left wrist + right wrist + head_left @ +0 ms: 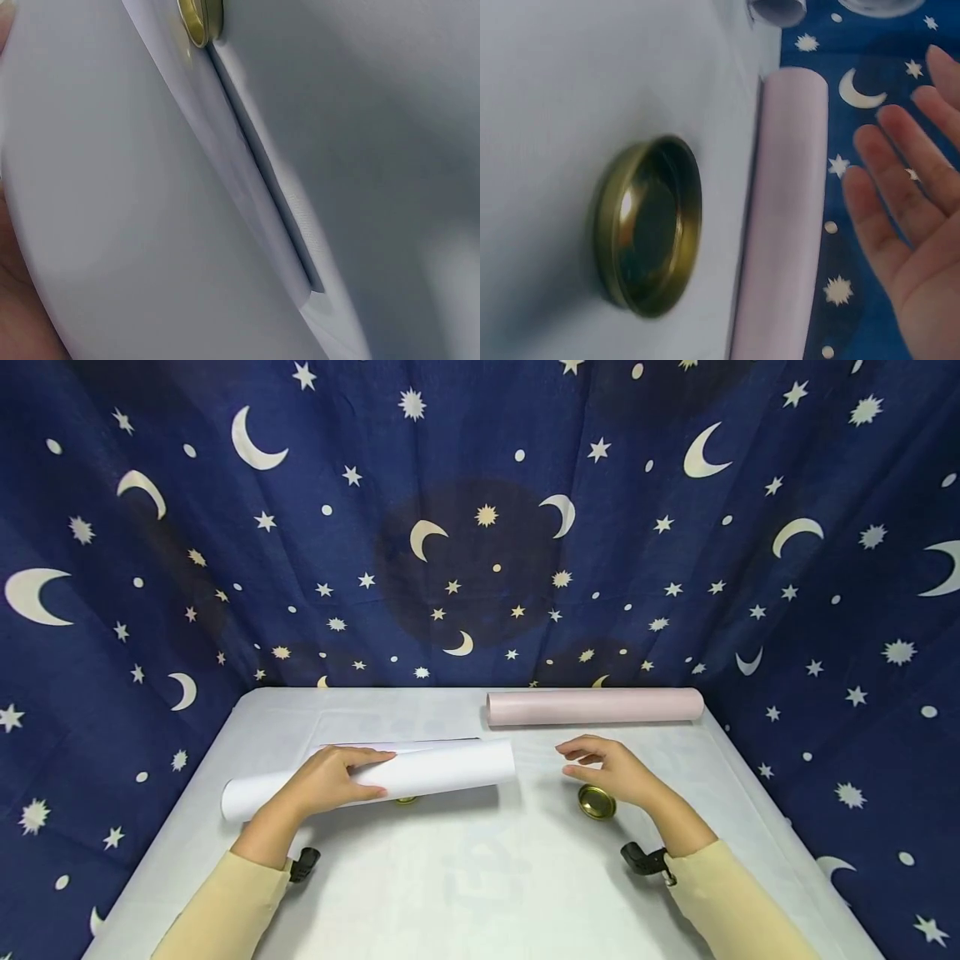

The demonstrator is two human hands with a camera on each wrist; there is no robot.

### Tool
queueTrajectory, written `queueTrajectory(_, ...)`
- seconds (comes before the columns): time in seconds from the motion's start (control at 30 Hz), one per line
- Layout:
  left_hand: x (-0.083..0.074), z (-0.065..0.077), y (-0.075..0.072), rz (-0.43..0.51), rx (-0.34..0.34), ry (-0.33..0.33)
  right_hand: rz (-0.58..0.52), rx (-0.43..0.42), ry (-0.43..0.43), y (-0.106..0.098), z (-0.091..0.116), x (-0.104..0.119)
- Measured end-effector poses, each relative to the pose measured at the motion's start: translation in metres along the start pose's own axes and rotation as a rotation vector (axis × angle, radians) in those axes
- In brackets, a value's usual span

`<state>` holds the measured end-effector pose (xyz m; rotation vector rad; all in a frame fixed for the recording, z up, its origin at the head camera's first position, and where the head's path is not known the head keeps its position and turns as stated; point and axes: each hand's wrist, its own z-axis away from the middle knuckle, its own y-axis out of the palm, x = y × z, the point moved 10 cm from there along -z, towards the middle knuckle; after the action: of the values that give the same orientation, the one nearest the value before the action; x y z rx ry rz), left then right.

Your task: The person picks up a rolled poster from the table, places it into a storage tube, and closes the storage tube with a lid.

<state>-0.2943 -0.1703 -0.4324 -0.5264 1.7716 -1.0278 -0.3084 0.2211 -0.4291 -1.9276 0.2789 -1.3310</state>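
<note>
My left hand (324, 778) grips a rolled tube of white paper (450, 770), its thumb on the near side and fingers over the top. The tube slants across the left of the table, its right end raised. Partly hidden under it, a round gold-coloured piece (406, 800) shows by its rim; the left wrist view gives part of this gold rim (202, 19) beside a pale sheet (225, 142). My right hand (611, 768) holds nothing, fingers loosely extended. Just below it lies a shallow round gold lid (597, 802), hollow side showing.
A pale pink roll (596, 707) lies along the table's back right edge. Behind the white tube shows a thin dark-edged strip (442, 743). A white cloth covers the table (480, 893). Dark blue curtain (480, 585) with moons and stars surrounds the back and sides.
</note>
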Motion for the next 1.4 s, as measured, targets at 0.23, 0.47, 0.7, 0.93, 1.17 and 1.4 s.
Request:
queueTrajectory(0.23, 0.002, 0.001, 0.000, 0.015, 0.006, -0.016, 0.063, 0.036, 0.004, -0.011, 0.017, -0.005)
queueTrajectory(0.47, 0.003, 0.001, -0.001, 0.019, -0.002, -0.021, 0.120, 0.035, 0.026, -0.019, 0.032, -0.017)
queueTrajectory(0.7, 0.003, 0.003, -0.003, 0.023, -0.009, -0.019, 0.125, 0.070, 0.091, -0.016, 0.044, -0.032)
queueTrajectory(0.93, 0.003, 0.004, -0.004, 0.018, -0.009, -0.028, 0.134, 0.115, 0.109, -0.005, 0.049, -0.047)
queueTrajectory(1.17, 0.005, 0.006, -0.005, 0.010, -0.021, -0.021, 0.154, 0.130, 0.106, 0.001, 0.050, -0.054)
queueTrajectory(1.4, 0.005, 0.007, -0.006, 0.006, -0.021, -0.020, 0.191, 0.139, 0.124, 0.005, 0.048, -0.060)
